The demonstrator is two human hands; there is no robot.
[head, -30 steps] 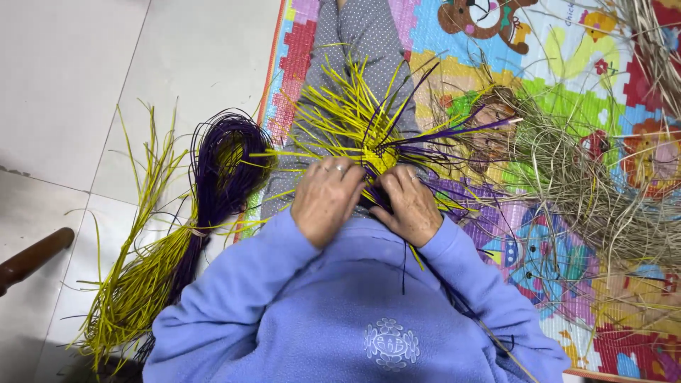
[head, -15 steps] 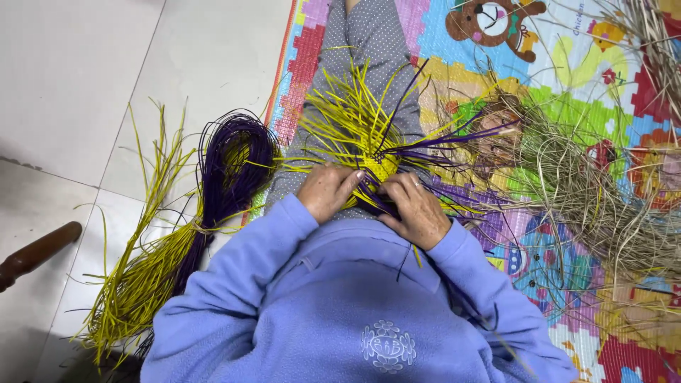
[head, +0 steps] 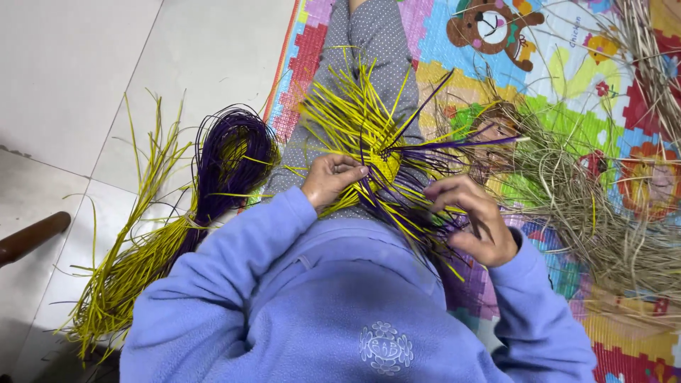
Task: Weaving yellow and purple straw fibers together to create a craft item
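Note:
A half-woven piece of yellow and purple strips (head: 379, 152) lies on my lap, its loose ends fanning out in all directions. My left hand (head: 328, 181) grips the woven centre from the left, fingers curled on the yellow strips. My right hand (head: 474, 220) sits to the right and nearer me, fingers pinching purple strips pulled out from the piece. Both arms are in lilac fleece sleeves.
A coil of purple strips (head: 234, 156) and a bundle of yellow strips (head: 131, 262) lie on the tiled floor at left. A heap of dry straw-coloured fibre (head: 610, 213) covers the colourful play mat (head: 567, 78) at right. A brown wooden leg (head: 32, 237) shows at far left.
My right hand has moved away from the centre to the right and toward me, drawing purple strips out. My left hand stays on the woven centre.

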